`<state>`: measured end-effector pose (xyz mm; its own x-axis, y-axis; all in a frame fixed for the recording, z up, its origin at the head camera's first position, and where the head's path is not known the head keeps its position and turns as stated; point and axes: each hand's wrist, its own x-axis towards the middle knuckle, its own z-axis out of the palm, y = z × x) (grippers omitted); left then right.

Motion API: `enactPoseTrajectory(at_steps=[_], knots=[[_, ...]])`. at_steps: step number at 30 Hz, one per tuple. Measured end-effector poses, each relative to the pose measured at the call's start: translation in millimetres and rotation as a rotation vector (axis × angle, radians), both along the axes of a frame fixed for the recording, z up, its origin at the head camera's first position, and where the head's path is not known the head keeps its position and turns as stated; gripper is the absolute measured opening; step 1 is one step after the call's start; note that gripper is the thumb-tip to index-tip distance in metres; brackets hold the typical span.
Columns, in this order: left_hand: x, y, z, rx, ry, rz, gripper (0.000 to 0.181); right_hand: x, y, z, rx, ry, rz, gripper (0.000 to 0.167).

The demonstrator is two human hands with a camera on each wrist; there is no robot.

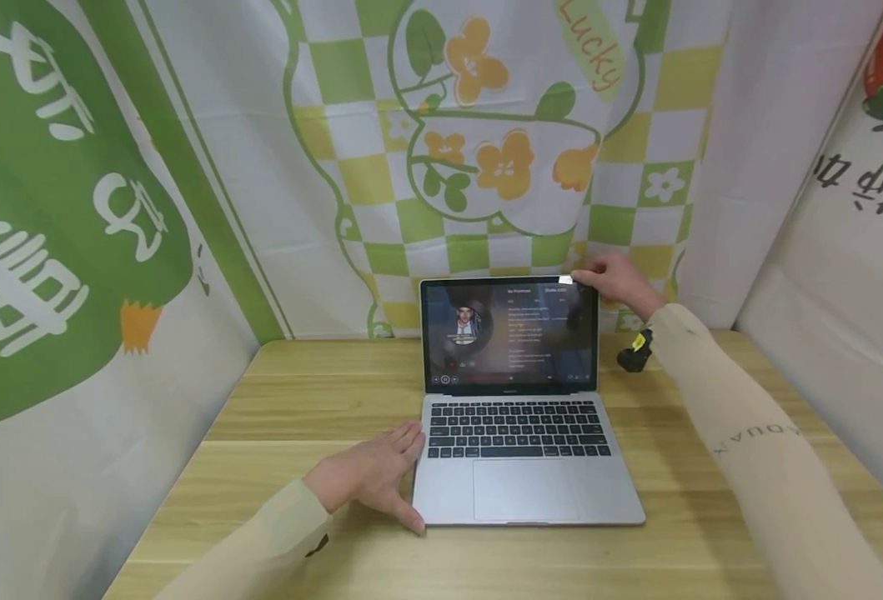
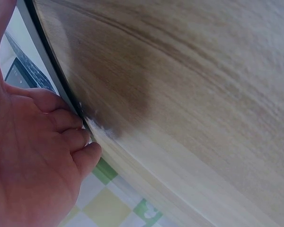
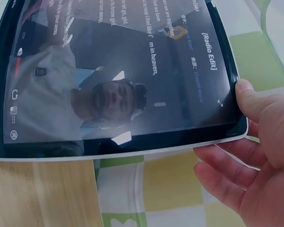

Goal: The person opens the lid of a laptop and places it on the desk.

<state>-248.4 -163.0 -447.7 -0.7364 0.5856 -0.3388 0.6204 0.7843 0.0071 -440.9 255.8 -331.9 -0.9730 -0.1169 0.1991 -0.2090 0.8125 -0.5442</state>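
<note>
A silver laptop [image 1: 449,492] stands open on the wooden table, its lit screen [image 1: 539,342] showing a music player with lyrics. At the lid's top right corner my right hand [image 1: 617,279] pinches the edge. In the right wrist view the thumb [image 3: 251,99] lies on the front of that corner, with the other fingers behind the lid. My left hand [image 1: 377,471] rests on the table against the left side of the laptop's base, thumb near the front corner. The left wrist view shows the left hand's [image 2: 38,151] fingertips touching the laptop's edge.
Behind the table hangs a patterned curtain [image 1: 381,167] with green and yellow checks. A green and white cloth [image 1: 51,208] covers the left side. A small black object with a yellow tag [image 1: 636,352] is beside the right sleeve. The table's wood surface [image 1: 321,375] surrounds the laptop.
</note>
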Motion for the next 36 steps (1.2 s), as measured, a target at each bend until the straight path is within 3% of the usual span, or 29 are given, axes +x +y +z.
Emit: enactPoseTrajectory(at_steps=[16, 25, 31, 36], knots=[[-1.9, 1.3, 3.5, 0.010, 0.004, -0.015, 0.135, -3.6, 16.0, -6.9, -0.093, -0.088, -0.003, 0.048], [-4.1, 1.2, 4.6, 0.056, -0.034, 0.012, 0.133, 13.9, 25.4, -0.2, -0.122, -0.106, 0.052, 0.045], [-10.2, -7.9, 7.1, 0.135, -0.035, 0.045, 0.114, 23.7, 31.9, 3.0, -0.150, -0.107, 0.098, 0.041], [-16.3, -12.3, 12.7, 0.183, -0.019, 0.075, 0.101, 34.5, 39.3, 3.6, -0.104, -0.105, 0.107, 0.040]])
